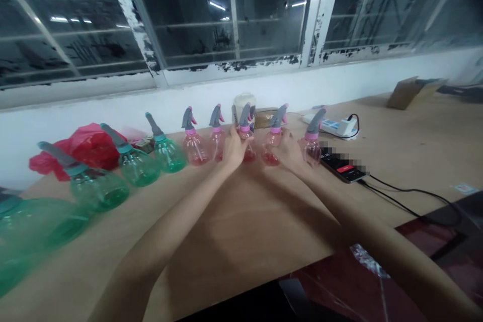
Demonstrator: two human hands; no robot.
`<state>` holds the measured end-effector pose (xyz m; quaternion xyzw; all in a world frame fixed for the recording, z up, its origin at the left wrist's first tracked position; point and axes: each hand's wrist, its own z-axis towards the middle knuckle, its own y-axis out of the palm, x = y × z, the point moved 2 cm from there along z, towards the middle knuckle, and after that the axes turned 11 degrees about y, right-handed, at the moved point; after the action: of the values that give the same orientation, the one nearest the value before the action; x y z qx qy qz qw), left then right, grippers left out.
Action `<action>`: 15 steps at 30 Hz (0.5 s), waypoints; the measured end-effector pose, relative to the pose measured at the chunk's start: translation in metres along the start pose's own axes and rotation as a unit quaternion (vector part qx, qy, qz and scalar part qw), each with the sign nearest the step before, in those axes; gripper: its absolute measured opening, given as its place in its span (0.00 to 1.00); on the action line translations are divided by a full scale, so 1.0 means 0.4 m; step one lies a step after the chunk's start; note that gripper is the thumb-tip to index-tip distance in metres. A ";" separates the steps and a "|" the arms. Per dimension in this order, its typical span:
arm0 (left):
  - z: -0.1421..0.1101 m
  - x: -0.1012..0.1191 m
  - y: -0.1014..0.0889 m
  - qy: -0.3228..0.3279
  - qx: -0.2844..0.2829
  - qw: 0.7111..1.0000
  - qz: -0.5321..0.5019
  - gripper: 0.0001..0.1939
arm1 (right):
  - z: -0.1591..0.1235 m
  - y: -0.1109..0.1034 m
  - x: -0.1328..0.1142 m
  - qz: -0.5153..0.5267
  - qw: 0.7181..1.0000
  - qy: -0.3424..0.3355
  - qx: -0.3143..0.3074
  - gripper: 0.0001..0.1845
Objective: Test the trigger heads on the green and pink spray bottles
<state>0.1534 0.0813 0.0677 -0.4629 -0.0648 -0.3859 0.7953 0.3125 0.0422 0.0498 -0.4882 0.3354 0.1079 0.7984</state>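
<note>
A row of clear spray bottles stands on the wooden table, several with green liquid on the left and several with pink liquid on the right. My left hand [234,150] is wrapped round the side of a pink spray bottle [249,154] near the middle of the row. Around the neighbouring pink spray bottle [274,138], the fingers of my right hand [290,152] are closed. Both gripped bottles stand upright with grey-and-pink trigger heads. Beside my right hand is another pink spray bottle [311,147]; left of my left hand is a pink spray bottle [217,142].
Green spray bottles [171,155] line the left side, with a red plastic bag [92,146] behind them. A paper cup [238,103] stands behind the row. A phone [341,166] with a cable, a power strip [339,126] and a cardboard piece [403,93] lie on the right.
</note>
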 end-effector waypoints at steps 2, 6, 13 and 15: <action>-0.008 0.004 -0.003 0.004 0.000 1.000 0.004 0.31 | 0.002 0.004 -0.004 -0.012 1.000 -0.001 -0.004 0.31; -0.035 0.013 -0.025 0.024 -0.007 1.000 0.007 0.34 | -0.005 -0.004 -0.011 -0.032 0.999 -0.007 -0.013 0.27; -0.131 0.017 -0.104 0.052 -0.022 0.998 0.002 0.28 | -0.076 -0.040 -0.014 -0.062 0.997 -0.020 -0.033 0.29; -0.164 0.016 -0.122 0.052 -0.038 0.998 -0.006 0.25 | -0.107 -0.048 -0.018 -0.066 0.997 -0.031 -0.039 0.30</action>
<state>0.1082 0.0129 0.0674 -0.4716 -0.0115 -0.4163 0.7772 0.2982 -0.0026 0.0552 -0.5363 0.2730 0.0835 0.7942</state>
